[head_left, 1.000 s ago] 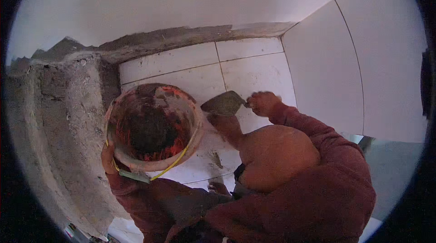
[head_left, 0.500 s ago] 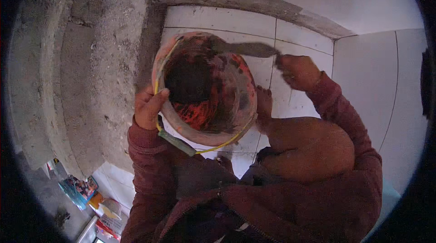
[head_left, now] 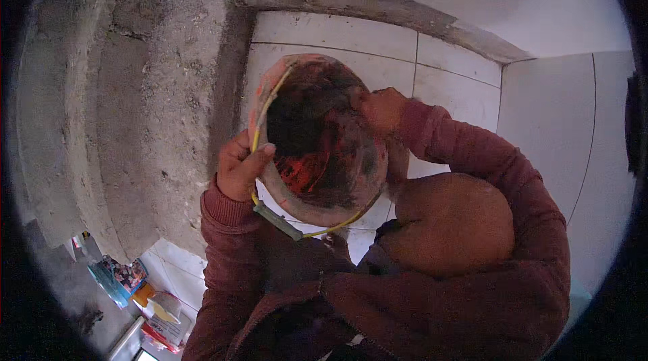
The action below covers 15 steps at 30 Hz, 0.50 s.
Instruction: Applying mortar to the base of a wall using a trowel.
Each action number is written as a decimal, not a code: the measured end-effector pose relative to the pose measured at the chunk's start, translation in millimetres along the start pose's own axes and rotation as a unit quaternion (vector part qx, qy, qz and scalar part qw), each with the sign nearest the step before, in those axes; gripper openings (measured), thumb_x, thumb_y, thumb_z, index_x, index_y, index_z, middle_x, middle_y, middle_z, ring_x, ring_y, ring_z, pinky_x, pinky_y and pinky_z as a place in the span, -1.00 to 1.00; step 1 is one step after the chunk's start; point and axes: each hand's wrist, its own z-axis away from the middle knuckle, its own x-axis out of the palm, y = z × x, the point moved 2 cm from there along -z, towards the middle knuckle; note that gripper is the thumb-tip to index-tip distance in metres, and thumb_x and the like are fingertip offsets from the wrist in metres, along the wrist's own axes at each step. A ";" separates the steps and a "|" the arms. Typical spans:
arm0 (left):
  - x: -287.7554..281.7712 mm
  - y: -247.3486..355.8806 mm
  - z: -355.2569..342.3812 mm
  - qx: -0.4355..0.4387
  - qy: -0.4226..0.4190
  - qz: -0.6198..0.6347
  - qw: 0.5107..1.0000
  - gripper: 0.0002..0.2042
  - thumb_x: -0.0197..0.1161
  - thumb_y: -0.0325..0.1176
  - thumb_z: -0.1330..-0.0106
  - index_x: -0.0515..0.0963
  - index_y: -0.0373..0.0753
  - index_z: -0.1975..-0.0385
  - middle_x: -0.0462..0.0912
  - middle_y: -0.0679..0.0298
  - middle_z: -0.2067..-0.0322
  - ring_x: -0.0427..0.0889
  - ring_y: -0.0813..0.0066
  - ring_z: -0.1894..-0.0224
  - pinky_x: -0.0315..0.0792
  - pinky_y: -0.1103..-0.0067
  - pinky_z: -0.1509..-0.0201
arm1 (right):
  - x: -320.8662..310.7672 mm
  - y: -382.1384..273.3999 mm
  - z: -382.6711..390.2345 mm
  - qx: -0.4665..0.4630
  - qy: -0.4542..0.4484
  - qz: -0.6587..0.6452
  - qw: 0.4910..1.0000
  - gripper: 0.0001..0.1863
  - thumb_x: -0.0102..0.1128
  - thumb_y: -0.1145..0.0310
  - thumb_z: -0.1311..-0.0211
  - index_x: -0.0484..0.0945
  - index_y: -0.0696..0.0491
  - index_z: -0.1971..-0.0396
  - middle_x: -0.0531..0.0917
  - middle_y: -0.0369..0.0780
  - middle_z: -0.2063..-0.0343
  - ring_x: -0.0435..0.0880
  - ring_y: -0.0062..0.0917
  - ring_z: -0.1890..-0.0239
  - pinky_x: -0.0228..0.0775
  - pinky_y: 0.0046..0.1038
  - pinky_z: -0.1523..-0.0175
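Observation:
A reddish bucket (head_left: 307,209), smeared inside with dark grey mix, tilts so that its mouth faces me. My left hand (head_left: 241,170) grips its left rim, the thumb over the edge beside the yellow wire handle (head_left: 256,133). A grey-green sleeve (head_left: 278,220) sits on that handle, which hangs along the near rim. At the bucket's right upper side, my right hand (head_left: 383,110) is closed and reaches over the rim. The trowel it holds is hardly visible now, its blade lost in the dark inside the bucket.
Rough concrete steps (head_left: 179,84) rise close on the left. White tiles (head_left: 331,27) cover the floor under the bucket, and a tiled wall (head_left: 547,118) stands at right. My bent knee (head_left: 455,222) is near the bucket. Bags and packages (head_left: 165,320) lie at lower left.
My right hand has moved left, bringing the trowel from above the bucket's rim down into its mouth. The bucket and my left hand appear slightly farther right in view.

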 end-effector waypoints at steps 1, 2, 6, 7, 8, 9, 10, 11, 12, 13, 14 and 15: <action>2.4 2.3 -0.2 0.000 -0.006 -0.007 1.000 -0.95 0.11 -0.43 -0.04 0.43 -0.24 0.54 0.39 0.50 0.64 0.31 0.77 0.60 0.19 0.77 0.52 | 1.1 1.1 0.2 0.004 0.045 -0.008 0.999 -0.57 -0.08 0.14 0.01 0.31 0.18 0.23 0.48 -0.03 0.36 0.51 -0.20 0.42 0.37 -0.25 0.43; 5.3 4.4 -0.3 0.000 -0.012 -0.014 1.000 -0.95 0.11 -0.43 -0.04 0.43 -0.24 0.54 0.39 0.50 0.65 0.31 0.77 0.60 0.19 0.77 0.53 | 8.8 4.0 1.0 0.001 0.045 -0.005 0.999 -0.57 -0.08 0.14 0.01 0.31 0.18 0.23 0.48 -0.03 0.36 0.51 -0.20 0.42 0.37 -0.25 0.43; 4.1 10.5 0.3 -0.024 0.007 -0.036 0.999 -0.95 0.11 -0.42 -0.05 0.42 -0.23 0.54 0.37 0.51 0.65 0.30 0.77 0.62 0.18 0.76 0.56 | 16.3 11.0 8.3 -0.030 0.223 0.013 0.974 -0.59 -0.03 0.20 0.04 0.29 0.17 0.24 0.44 -0.09 0.31 0.46 -0.24 0.33 0.33 -0.28 0.32; 2.0 8.5 -0.9 -0.021 0.005 -0.037 0.999 -0.94 0.11 -0.41 -0.05 0.42 -0.23 0.53 0.37 0.51 0.65 0.30 0.77 0.62 0.19 0.76 0.56 | 13.8 12.5 10.4 -0.019 0.240 0.025 0.970 -0.61 0.01 0.23 0.07 0.30 0.17 0.26 0.44 -0.12 0.34 0.44 -0.25 0.32 0.31 -0.29 0.30; -0.2 7.5 -2.1 -0.017 0.002 -0.039 0.999 -0.94 0.11 -0.40 -0.05 0.43 -0.23 0.52 0.37 0.51 0.65 0.30 0.77 0.62 0.19 0.76 0.56 | 10.6 13.8 13.9 -0.024 0.242 0.028 0.970 -0.61 0.01 0.23 0.07 0.30 0.17 0.26 0.44 -0.12 0.34 0.44 -0.25 0.32 0.31 -0.29 0.30; -1.8 7.2 -2.9 -0.012 0.007 -0.037 0.999 -0.94 0.11 -0.40 -0.05 0.43 -0.23 0.52 0.37 0.51 0.65 0.30 0.77 0.62 0.19 0.76 0.56 | 4.8 14.6 19.3 -0.050 0.309 0.021 0.950 -0.61 0.05 0.27 0.14 0.31 0.16 0.28 0.43 -0.13 0.38 0.44 -0.27 0.35 0.30 -0.31 0.30; -2.8 6.6 -3.6 -0.015 0.006 -0.019 1.000 -0.93 0.11 -0.40 -0.05 0.43 -0.23 0.51 0.38 0.51 0.64 0.31 0.77 0.60 0.21 0.76 0.53 | 0.3 14.9 24.1 -0.076 0.374 0.014 0.924 -0.61 0.10 0.32 0.21 0.32 0.15 0.30 0.43 -0.13 0.41 0.43 -0.28 0.37 0.28 -0.33 0.31; -2.6 6.1 -7.0 -0.016 0.001 -0.002 1.000 -0.92 0.11 -0.40 -0.04 0.44 -0.23 0.50 0.38 0.51 0.63 0.33 0.76 0.58 0.23 0.76 0.51 | -0.4 16.9 26.6 -0.077 0.377 0.019 0.923 -0.61 0.10 0.32 0.21 0.32 0.15 0.30 0.43 -0.13 0.41 0.43 -0.28 0.37 0.28 -0.33 0.31; -6.2 4.2 -8.6 -0.010 0.000 -0.002 1.000 -0.92 0.11 -0.40 -0.04 0.44 -0.23 0.50 0.38 0.51 0.63 0.33 0.76 0.58 0.23 0.76 0.51 | 0.7 19.4 28.0 -0.057 0.356 0.008 0.933 -0.60 0.11 0.34 0.27 0.34 0.15 0.32 0.43 -0.13 0.41 0.43 -0.29 0.38 0.28 -0.33 0.32; -13.7 0.4 -7.8 -0.017 0.007 -0.002 1.000 -0.92 0.11 -0.40 -0.04 0.44 -0.23 0.49 0.40 0.51 0.61 0.34 0.75 0.56 0.24 0.75 0.48 | 3.2 21.0 29.2 -0.037 0.334 -0.002 0.942 -0.59 0.13 0.36 0.34 0.35 0.14 0.34 0.43 -0.13 0.41 0.44 -0.29 0.38 0.28 -0.34 0.33; -15.5 -0.3 -10.2 -0.021 0.010 -0.002 1.000 -0.92 0.12 -0.41 -0.03 0.45 -0.24 0.48 0.42 0.50 0.60 0.35 0.74 0.53 0.25 0.75 0.45 | 10.5 26.5 30.1 -0.045 0.346 0.003 0.937 -0.58 0.12 0.37 0.36 0.35 0.15 0.34 0.43 -0.13 0.41 0.44 -0.29 0.38 0.28 -0.33 0.33; -14.8 2.0 -10.1 -0.014 0.005 0.002 1.000 -0.92 0.12 -0.41 -0.03 0.45 -0.24 0.48 0.42 0.50 0.60 0.35 0.74 0.53 0.25 0.75 0.45 | 17.8 30.3 31.3 -0.055 0.356 0.008 0.933 -0.58 0.12 0.37 0.38 0.35 0.15 0.35 0.43 -0.12 0.41 0.44 -0.29 0.38 0.28 -0.33 0.32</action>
